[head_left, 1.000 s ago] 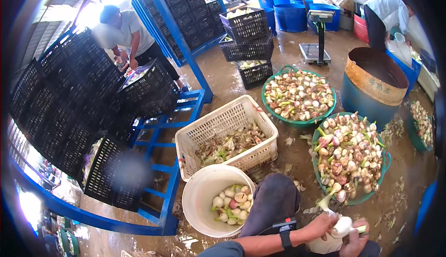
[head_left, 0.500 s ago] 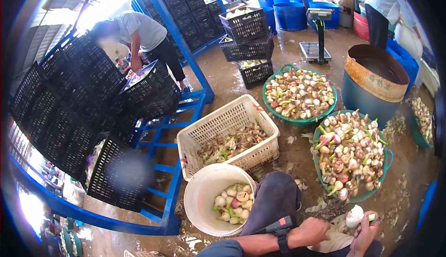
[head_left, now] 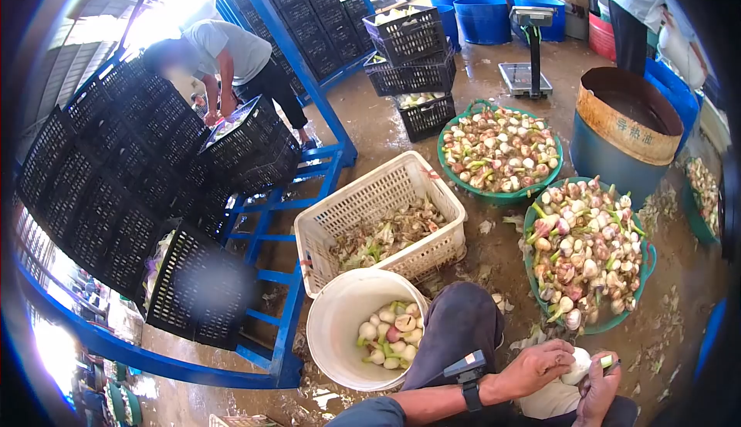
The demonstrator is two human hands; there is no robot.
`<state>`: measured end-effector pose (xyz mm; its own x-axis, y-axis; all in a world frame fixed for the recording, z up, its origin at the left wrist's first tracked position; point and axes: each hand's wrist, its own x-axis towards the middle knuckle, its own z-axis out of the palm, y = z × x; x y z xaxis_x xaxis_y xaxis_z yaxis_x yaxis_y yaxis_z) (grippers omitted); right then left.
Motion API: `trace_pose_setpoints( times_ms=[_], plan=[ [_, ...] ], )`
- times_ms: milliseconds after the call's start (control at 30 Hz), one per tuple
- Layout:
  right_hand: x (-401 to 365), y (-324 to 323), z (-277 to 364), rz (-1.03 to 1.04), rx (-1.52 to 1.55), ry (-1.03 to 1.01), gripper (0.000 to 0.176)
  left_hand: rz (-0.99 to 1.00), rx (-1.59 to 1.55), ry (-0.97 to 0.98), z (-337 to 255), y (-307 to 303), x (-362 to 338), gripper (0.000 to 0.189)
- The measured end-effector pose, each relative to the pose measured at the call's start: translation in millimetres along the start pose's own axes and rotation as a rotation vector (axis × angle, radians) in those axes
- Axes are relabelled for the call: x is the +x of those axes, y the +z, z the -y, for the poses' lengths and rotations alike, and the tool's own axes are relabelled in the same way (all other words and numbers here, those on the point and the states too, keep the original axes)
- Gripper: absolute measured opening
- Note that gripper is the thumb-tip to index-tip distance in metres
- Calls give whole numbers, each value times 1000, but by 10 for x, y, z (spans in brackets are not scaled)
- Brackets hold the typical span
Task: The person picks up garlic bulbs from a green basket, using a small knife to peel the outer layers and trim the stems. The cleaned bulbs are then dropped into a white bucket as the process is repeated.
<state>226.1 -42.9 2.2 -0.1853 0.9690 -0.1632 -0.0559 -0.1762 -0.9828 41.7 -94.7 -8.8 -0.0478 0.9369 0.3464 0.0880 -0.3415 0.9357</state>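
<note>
Since half a second before, the left hand had been brought back across and laid on the white bulb, which had then been held by the right hand alone. Both hands were now closed on the bulb. The left fingers were curled over its near side and the right fingers were wrapped under it, with a short green stub showing at its far end.

The bulb was held above the person's knee, at the bottom right of the view, near the closer green basin, which was heaped with unpeeled bulbs. A black watch was worn on the left wrist.

The white bucket, partly filled with peeled bulbs, was seen just beside the knee on the left. The white crate of trimmings was set just behind it. A second green basin and a blue drum were placed further back. A co-worker in a grey shirt was bent over a black crate, as before.
</note>
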Motion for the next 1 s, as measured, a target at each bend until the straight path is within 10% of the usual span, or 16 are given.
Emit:
trace_pose_setpoints(
  times_ms=[300,367,1000],
  plan=[
    [71,68,116,34,164,78,7,-119,151,36,-33,-76,87,20],
    [39,69,161,46,109,72,10,-171,-144,-239,25,-18,-37,18],
    [118,-64,107,236,90,194,18,148,249,31,-14,-22,108,27]
  ],
)
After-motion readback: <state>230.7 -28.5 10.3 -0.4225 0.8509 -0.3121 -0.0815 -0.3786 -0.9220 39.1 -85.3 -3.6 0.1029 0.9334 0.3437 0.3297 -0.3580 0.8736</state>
